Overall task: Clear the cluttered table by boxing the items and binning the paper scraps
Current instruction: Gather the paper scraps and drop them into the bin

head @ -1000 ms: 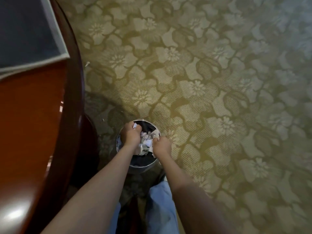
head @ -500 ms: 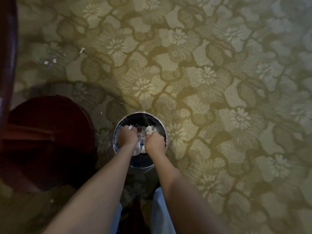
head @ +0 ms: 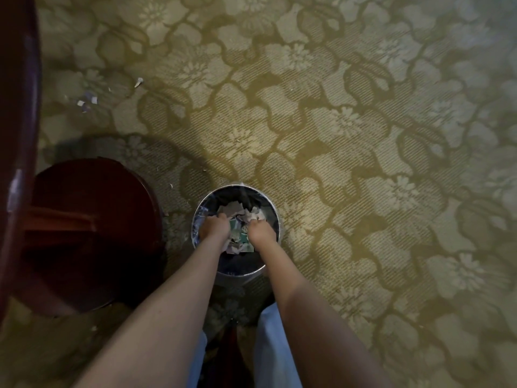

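Observation:
A round metal bin (head: 270, 211) with a dark liner stands on the carpet right below me. Both hands are down inside its mouth, backs up. My left hand (head: 213, 227) and my right hand (head: 260, 233) have their fingers curled over a bunch of torn paper scraps (head: 237, 237). White, grey and green pieces show between the two hands and at their fingertips. What lies under the hands is hidden.
The dark red table edge (head: 19, 135) runs down the left side, with its round wooden base (head: 92, 233) left of the bin. A few loose scraps (head: 86, 103) lie on the green flowered carpet (head: 363, 135) at upper left. My light blue trouser legs show at the bottom.
My view has swung right and down, away from the table top. Both hands have gone lower into the bin and drawn slightly apart, with scraps spreading between them.

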Demonstrator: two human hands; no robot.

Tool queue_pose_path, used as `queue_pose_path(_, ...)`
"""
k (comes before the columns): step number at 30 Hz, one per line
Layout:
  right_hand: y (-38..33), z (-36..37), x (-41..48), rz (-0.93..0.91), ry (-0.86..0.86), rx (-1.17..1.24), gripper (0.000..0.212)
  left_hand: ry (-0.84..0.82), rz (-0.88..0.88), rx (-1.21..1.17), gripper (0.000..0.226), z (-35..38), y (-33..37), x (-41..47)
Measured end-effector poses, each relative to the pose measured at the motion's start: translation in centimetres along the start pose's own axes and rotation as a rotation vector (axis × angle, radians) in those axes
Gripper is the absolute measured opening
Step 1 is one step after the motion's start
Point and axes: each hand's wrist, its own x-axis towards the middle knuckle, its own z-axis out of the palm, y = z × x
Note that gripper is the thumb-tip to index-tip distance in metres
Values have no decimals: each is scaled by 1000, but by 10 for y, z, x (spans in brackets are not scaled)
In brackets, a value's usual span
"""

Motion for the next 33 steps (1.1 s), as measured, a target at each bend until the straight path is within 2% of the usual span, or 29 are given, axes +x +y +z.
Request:
queue_pose_path(3,-3,-10,-15,6,0,62,36,-40,31,56,42,-8,5,-9)
queue_pose_path(8,-12,-35,-49,-7,62,239,28,-54,79,15,39,-28,29,-38)
queue_pose_path(11,-21,-57,-75,10,94,264,40,-84,97,-7,38,-46,50,-72)
queue_pose_path(16,-45,-99,-125,-25,148,239,26,-116,245,22,39,-78,82,-133)
queue_pose_path(20,-73,-138,-163,-86,213,188,28,-123,381,-19,39,-109,112,-176)
queue_pose_path(26,-131,-185,-213,-202,293,203,16,-79,545,-99,38,-164,159,-234)
queue_pose_path(33,-207,-225,-272,-331,417,82,30,37,679,-203,39,-258,202,-285)
